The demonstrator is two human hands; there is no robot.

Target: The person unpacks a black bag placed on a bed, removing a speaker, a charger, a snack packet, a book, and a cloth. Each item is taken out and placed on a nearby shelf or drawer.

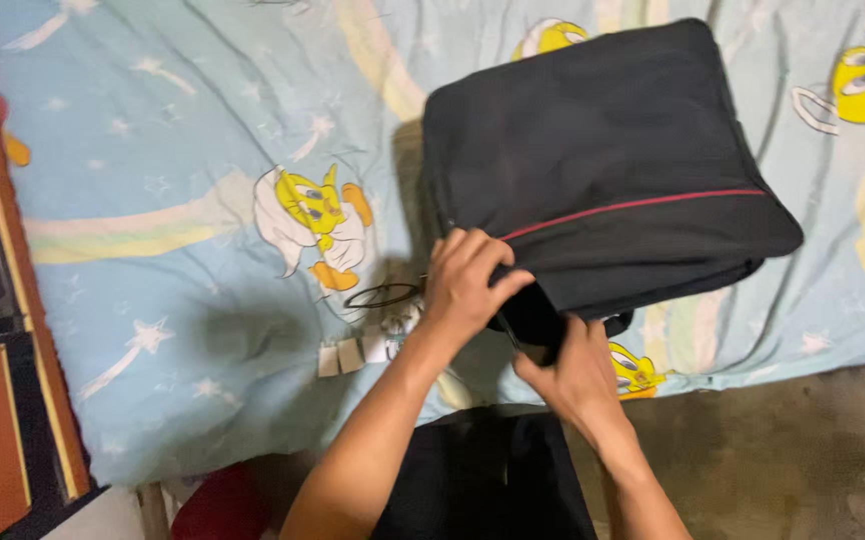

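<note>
Black fabric bag with a thin red stripe across its flap lay on the right half of a pale blue bedsheet printed with yellow cartoon birds, stars and cream bands, its near edge close to the bed's front side and directly above both hands. Going from the left, a brown wooden bed frame edge ran down the side of the view, with dark floor clutter beyond it too blurred to identify. Further right on the sheet, near the middle, a thin dark loop of cord lay with a few small pale tags just below it, close beside the left wrist. The left hand came next: it rested on the bag's lower left corner, fingers curled over the flap edge and thumb stretched toward the right, gripping the fabric where the red stripe began. Just right of it and lower, the right hand sat under the bag's near edge, its fingers closed around a dark fold or strap hanging from the bag's underside; exactly which part it pinched could not be made out. Below the hands, dark clothing on the person's lap filled the lower middle, and a dull brown floor stretched to the right.
</note>
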